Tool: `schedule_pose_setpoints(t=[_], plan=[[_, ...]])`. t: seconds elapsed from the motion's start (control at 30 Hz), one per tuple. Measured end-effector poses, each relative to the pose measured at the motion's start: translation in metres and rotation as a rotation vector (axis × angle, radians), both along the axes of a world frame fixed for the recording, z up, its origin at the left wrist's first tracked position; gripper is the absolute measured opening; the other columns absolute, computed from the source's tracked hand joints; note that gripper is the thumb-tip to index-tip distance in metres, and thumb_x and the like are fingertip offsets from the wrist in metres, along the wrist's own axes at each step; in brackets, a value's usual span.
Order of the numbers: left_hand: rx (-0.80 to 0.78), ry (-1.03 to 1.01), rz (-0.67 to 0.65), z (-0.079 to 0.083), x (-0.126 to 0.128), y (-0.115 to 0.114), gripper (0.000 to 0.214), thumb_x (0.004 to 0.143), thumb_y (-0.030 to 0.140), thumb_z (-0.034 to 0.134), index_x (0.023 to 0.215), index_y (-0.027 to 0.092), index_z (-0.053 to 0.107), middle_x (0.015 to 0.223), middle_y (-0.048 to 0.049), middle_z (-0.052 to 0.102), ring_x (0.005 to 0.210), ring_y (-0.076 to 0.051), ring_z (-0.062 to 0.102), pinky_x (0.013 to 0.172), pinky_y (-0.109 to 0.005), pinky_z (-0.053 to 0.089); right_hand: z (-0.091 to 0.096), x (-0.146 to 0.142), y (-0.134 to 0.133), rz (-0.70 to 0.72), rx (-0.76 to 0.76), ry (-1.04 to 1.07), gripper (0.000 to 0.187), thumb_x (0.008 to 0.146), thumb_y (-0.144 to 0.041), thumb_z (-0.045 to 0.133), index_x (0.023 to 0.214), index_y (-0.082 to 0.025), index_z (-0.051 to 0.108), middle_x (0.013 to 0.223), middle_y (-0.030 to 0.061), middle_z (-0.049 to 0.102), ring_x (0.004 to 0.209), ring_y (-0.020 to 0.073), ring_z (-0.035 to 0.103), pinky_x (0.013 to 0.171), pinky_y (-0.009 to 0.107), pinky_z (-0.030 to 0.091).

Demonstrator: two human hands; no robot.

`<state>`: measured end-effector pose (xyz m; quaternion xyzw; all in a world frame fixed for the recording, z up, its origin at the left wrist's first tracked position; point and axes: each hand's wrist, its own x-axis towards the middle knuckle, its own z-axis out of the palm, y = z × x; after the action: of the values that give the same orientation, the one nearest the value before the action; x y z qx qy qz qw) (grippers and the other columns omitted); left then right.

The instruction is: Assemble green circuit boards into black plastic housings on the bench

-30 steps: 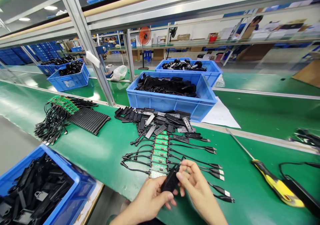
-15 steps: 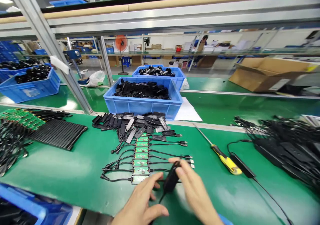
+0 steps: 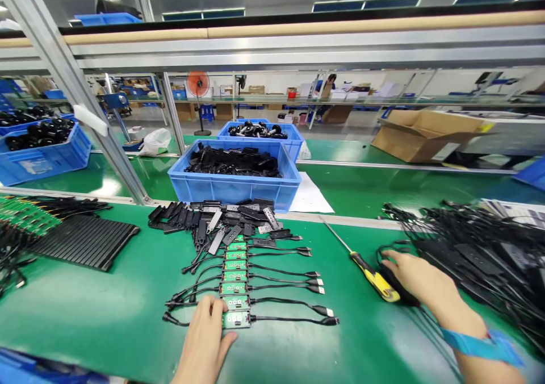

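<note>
My left hand (image 3: 204,338) is at the left end of the nearest green circuit board (image 3: 237,318). Its fingers bend over the board's end and cable, while the thumb stands apart on the near side. That board is the lowest in a column of several boards (image 3: 234,276) in black trays, with black cables out to both sides. Over to the right, my right hand (image 3: 419,282) has its fingers closed round a black cable casing (image 3: 398,284), mostly hidden under the palm. Just left of it lies a yellow-and-black screwdriver (image 3: 374,276).
Loose black covers (image 3: 230,222) lie in a heap before a blue bin (image 3: 234,188) of black parts. At right is a large pile of black cased cables (image 3: 472,259). Ribbed black trays (image 3: 89,236) lie at left. A metal post (image 3: 97,117) rises from the bench.
My hands have parted: the right carried the black casing from the middle to beside the screwdriver, and the left moved left to the nearest board. The view has tilted up slightly.
</note>
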<state>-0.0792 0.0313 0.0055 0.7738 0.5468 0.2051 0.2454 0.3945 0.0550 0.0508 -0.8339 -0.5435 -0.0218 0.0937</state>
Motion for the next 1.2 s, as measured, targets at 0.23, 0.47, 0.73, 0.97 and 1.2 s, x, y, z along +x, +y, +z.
schedule_pose_setpoints(t=[0.23, 0.47, 0.73, 0.97, 1.2], plan=[[-0.182, -0.034, -0.095, 0.018, 0.002, -0.003, 0.033, 0.079, 0.018, 0.059, 0.112, 0.021, 0.056, 0.106, -0.0078, 0.059, 0.098, -0.025, 0.057, 0.084, -0.033, 0.045, -0.012, -0.093, 0.060, 0.359, 0.048, 0.027, 0.028, 0.092, -0.027, 0.046, 0.105, -0.019, 0.069, 0.102, 0.0128, 0.069, 0.090, 0.0275, 0.068, 0.079, 0.039, 0.051], [-0.264, -0.227, -0.120, 0.027, -0.001, -0.010, 0.019, 0.084, 0.031, 0.060, 0.101, 0.022, 0.064, 0.097, -0.0040, 0.061, 0.087, -0.021, 0.055, 0.080, -0.029, 0.042, -0.017, -0.192, 0.109, 0.679, 0.020, 0.141, 0.018, 0.093, -0.019, 0.056, 0.108, -0.018, 0.067, 0.106, 0.0069, 0.066, 0.099, 0.0201, 0.063, 0.086, 0.036, 0.051], [-0.694, -0.841, -0.056, 0.022, 0.006, -0.012, 0.047, 0.086, 0.058, 0.059, 0.109, 0.018, 0.051, 0.084, -0.0017, 0.061, 0.050, -0.005, 0.038, 0.050, -0.021, 0.028, -0.011, -0.209, 0.112, 0.695, 0.103, 0.342, 0.006, 0.086, -0.018, 0.059, 0.080, -0.018, 0.057, 0.088, 0.0028, 0.063, 0.082, 0.0186, 0.062, 0.076, 0.035, 0.049], [-0.865, -1.247, 0.061, 0.024, 0.026, -0.009, 0.050, 0.074, 0.037, 0.078, 0.111, 0.016, 0.052, 0.097, -0.0090, 0.069, 0.054, -0.005, 0.056, 0.049, -0.017, 0.035, 0.017, -0.216, 0.049, 0.635, 0.250, 0.746, 0.029, 0.083, -0.029, 0.049, 0.065, -0.026, 0.026, 0.071, 0.0029, 0.060, 0.084, 0.0230, 0.067, 0.069, 0.030, 0.050], [-0.890, -1.257, 0.019, 0.022, 0.044, -0.012, 0.058, 0.063, 0.035, 0.087, 0.112, 0.012, 0.066, 0.105, -0.0126, 0.070, 0.071, -0.015, 0.070, 0.063, -0.022, 0.054, 0.018, -0.255, -0.018, 0.383, 0.095, 1.593, 0.033, 0.083, -0.051, 0.067, 0.089, -0.022, 0.054, 0.066, -0.0047, 0.056, 0.044, 0.0069, 0.045, 0.041, 0.019, 0.038]])
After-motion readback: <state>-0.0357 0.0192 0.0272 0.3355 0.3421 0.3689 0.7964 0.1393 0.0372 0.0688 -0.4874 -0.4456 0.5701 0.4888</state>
